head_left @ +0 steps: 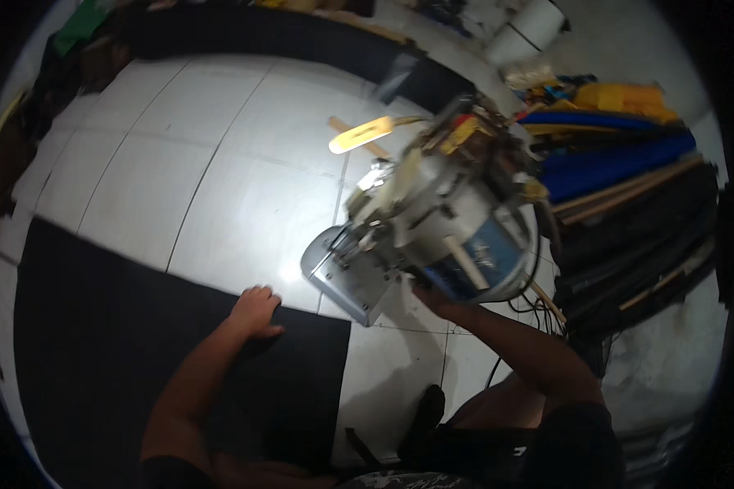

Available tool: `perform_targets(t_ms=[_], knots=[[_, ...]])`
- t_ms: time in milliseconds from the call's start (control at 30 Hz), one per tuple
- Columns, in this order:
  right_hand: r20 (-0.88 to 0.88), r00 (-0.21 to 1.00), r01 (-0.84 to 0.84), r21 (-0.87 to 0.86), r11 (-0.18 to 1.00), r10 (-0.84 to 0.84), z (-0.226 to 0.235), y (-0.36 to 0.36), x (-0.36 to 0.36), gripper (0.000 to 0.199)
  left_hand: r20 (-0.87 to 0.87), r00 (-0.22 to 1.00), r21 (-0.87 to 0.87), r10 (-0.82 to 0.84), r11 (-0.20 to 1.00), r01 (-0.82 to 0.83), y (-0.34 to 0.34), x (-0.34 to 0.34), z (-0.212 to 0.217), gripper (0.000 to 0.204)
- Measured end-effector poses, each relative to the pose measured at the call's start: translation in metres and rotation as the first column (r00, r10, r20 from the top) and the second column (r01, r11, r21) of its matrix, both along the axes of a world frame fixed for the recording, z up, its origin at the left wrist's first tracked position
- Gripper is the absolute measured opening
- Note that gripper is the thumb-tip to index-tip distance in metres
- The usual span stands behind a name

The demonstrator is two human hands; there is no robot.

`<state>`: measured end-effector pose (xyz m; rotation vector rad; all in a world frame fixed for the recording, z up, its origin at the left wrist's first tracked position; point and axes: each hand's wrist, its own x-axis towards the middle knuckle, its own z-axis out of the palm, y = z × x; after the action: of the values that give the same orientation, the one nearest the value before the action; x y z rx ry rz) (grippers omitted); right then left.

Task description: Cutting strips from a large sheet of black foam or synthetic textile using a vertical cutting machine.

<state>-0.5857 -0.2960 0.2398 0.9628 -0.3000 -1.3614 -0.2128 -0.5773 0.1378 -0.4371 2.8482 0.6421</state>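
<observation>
A sheet of black fabric [122, 342] lies flat at the lower left. My left hand [257, 311] rests on its far edge, thumb held out from the bent fingers, gripping nothing visible. To the right stands an upright fabric cutting machine [444, 220], somewhat blurred, with a rounded grey base plate [355, 277] and a blue-and-silver motor body. My right hand [432, 298] is closed at the near side of this machine, its fingertips hidden behind the body. Beside the machine's upper left, a glowing yellow lamp [361, 135] sticks out. The base plate sits just beyond the fabric's right corner.
White floor tiles [220, 163] spread beneath everything. A long dark roll [269, 37] runs along the far side. Stacked blue and black fabric rolls [628, 163] line the right, with wooden strips among them. Black cables [538, 314] hang by the machine. A white cylinder [526, 33] stands far right.
</observation>
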Motion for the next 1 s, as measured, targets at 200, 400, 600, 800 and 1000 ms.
perform_targets(t_ms=[200, 400, 600, 800, 1000], knots=[[-0.428, 0.897, 0.112, 0.466, 0.878, 0.113, 0.016, -0.043, 0.029, 0.042, 0.209, 0.978, -0.014, 0.002, 1.000, 0.001, 0.004, -0.002, 0.011, 0.070], [-0.227, 0.974, 0.021, 0.182, 0.983, 0.021, 0.020, -0.044, 0.028, 0.042, 0.359, 0.933, -0.081, 0.017, 0.997, 0.012, 0.022, -0.017, 0.032, 0.074], [0.019, 0.994, -0.104, -0.163, 0.981, 0.109, 0.014, -0.054, 0.035, 0.042, 0.220, 0.972, -0.183, 0.086, 0.982, -0.046, 0.047, -0.002, 0.042, 0.079], [-0.189, 0.982, -0.117, -0.567, 0.815, 0.010, -0.028, -0.086, 0.040, 0.034, 0.345, 0.928, -0.142, 0.140, 0.985, -0.096, 0.041, -0.014, 0.049, 0.077], [-0.172, 0.981, -0.157, -0.428, 0.890, 0.090, -0.024, -0.087, 0.038, 0.032, 0.408, 0.895, -0.112, 0.181, 0.983, -0.147, 0.038, -0.027, 0.053, 0.077]])
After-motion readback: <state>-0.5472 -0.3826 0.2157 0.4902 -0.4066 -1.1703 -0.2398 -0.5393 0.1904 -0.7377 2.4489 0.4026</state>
